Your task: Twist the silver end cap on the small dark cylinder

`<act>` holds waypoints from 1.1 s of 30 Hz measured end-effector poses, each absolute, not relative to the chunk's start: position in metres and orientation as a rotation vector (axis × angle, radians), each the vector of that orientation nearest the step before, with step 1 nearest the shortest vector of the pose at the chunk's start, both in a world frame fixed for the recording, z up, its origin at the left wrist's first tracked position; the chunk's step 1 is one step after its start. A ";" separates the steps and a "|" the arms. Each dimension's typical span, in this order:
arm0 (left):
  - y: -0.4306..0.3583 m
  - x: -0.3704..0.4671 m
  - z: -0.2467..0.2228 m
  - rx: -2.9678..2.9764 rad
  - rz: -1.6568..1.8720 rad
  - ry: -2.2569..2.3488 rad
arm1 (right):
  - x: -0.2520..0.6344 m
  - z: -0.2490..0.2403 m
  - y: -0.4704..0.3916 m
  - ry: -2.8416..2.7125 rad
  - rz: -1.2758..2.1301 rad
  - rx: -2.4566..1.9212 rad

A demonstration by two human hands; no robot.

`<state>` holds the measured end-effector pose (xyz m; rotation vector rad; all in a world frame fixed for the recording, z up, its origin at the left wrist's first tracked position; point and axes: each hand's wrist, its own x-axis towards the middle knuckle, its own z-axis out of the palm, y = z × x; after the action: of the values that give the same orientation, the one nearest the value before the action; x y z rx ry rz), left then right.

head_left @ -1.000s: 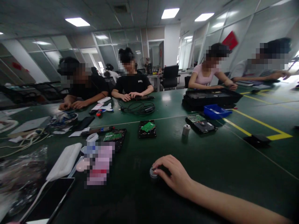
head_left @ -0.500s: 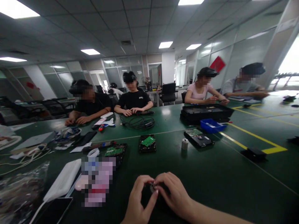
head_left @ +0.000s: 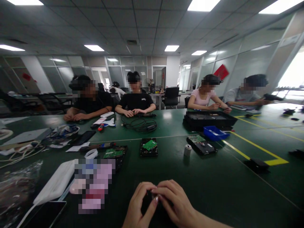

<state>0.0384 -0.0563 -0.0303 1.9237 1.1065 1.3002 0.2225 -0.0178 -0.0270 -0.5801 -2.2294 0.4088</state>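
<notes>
Low in the centre, my left hand and my right hand meet at the fingertips, both closed around a small round metallic part. The fingers cover most of it, so its shape is hard to make out. Beyond my hands lies a black hard drive with a green circuit board. To its right a silver metal cylinder stands upright, beside another drive. A third drive with a green board lies on the left.
A white power strip, a phone and a plastic bag lie at the left. Farther off are a blue tray, a large black case and coiled cable. Several people sit across the green table.
The view has shifted slightly. My right fingers have moved over the small part, which shows less than before. At the far right, a person now has a dark object raised in hand.
</notes>
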 end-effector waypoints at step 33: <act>-0.026 0.008 -0.041 2.106 1.016 1.833 | 0.224 -0.018 -0.023 -2.581 0.547 -0.931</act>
<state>0.0076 -0.0260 -0.0411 2.1061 1.8325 1.0159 0.2243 -0.0233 -0.0179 -0.9315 -2.5815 0.5466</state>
